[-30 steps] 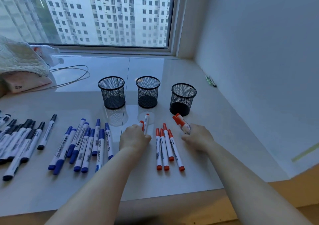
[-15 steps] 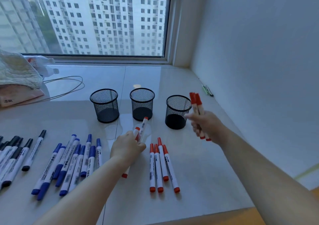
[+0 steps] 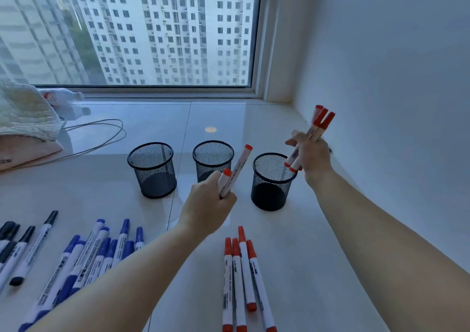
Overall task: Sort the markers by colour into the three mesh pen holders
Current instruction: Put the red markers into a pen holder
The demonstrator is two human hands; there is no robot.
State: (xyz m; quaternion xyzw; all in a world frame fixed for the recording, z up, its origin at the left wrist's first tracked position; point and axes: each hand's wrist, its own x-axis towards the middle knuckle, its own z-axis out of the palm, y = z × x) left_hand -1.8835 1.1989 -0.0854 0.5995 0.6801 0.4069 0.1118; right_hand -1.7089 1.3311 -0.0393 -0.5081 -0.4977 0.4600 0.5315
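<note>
Markers lie in three groups along the near edge of the white sill point(image 3: 305, 230). Four red markers point(image 3: 241, 280) lie side by side near the middle of that edge, caps pointing away from the person. Blue markers point(image 3: 89, 255) lie in a loose, overlapping fan to their left, partly covered by the left forearm. Black markers point(image 3: 23, 250) lie toward the near left corner, some cut off by the frame.

Left hand point(image 3: 208, 204) is raised above the sill, fingers curled around two red markers point(image 3: 235, 171) that tilt up and to the right, in front of the middle holder point(image 3: 213, 159).

Right hand point(image 3: 311, 158) is raised beside the right holder point(image 3: 273, 181), gripping a bundle of red markers point(image 3: 315, 133); three caps show at the top, pointing up and to the right, and the lower ends sit over the holder's rim on its right side. Whether those ends touch the rim cannot be told.

Left holder point(image 3: 152, 170), middle holder and right holder stand upright in a row across the centre of the sill, apart from one another. No marker shows inside any of them.

Toward the far left edge lie a thin looped cable point(image 3: 101, 138), a folded cloth point(image 3: 23, 110) and a plastic bottle point(image 3: 66, 102). A window point(image 3: 132, 36) runs along the far edge, and a white wall point(image 3: 394, 77) bounds the right side.
</note>
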